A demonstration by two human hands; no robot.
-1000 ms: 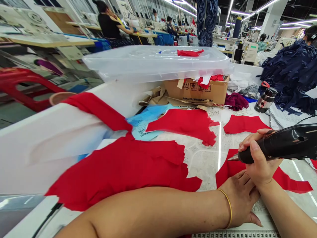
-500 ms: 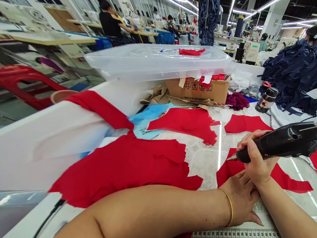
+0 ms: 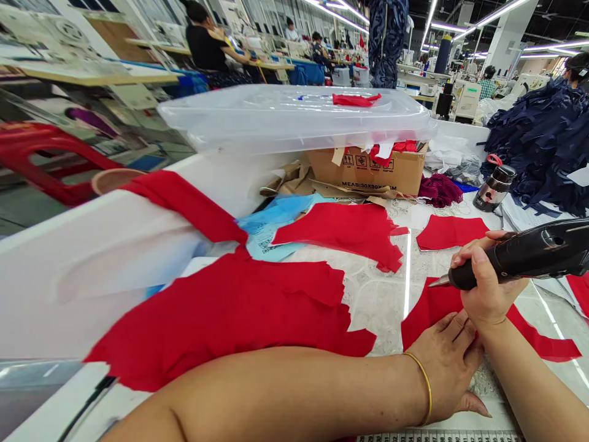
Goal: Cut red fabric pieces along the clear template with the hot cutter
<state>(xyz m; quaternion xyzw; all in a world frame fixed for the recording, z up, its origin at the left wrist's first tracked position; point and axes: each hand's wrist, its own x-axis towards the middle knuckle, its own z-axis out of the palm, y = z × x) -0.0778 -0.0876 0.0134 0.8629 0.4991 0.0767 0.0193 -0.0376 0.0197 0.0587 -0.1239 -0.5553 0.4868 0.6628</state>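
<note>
My right hand [image 3: 492, 288] is wrapped round a black handheld power tool [image 3: 543, 252] with a thin pointed metal tip. The tip is over the upper edge of a red fabric piece [image 3: 426, 310]; whether it touches the cloth I cannot tell. My left hand [image 3: 448, 362], with a gold bangle at the wrist, lies flat on that piece's lower part, fingers extended. Its fingertips are just beside my right wrist. Part of the fabric is hidden beneath both hands. Another red piece [image 3: 453, 232] lies just beyond.
Large red fabric pieces [image 3: 230, 301] spread over the left of the table. A measuring tape [image 3: 437, 436] runs along the near edge. Behind are a cardboard box [image 3: 368, 175], a clear plastic lid [image 3: 294, 120], a dark bottle [image 3: 494, 188] and a heap of navy fabric [image 3: 538, 135].
My right hand has shifted a little right and up with the power tool, and its tip has moved the same way along the fabric. My left hand stays nearly in place.
</note>
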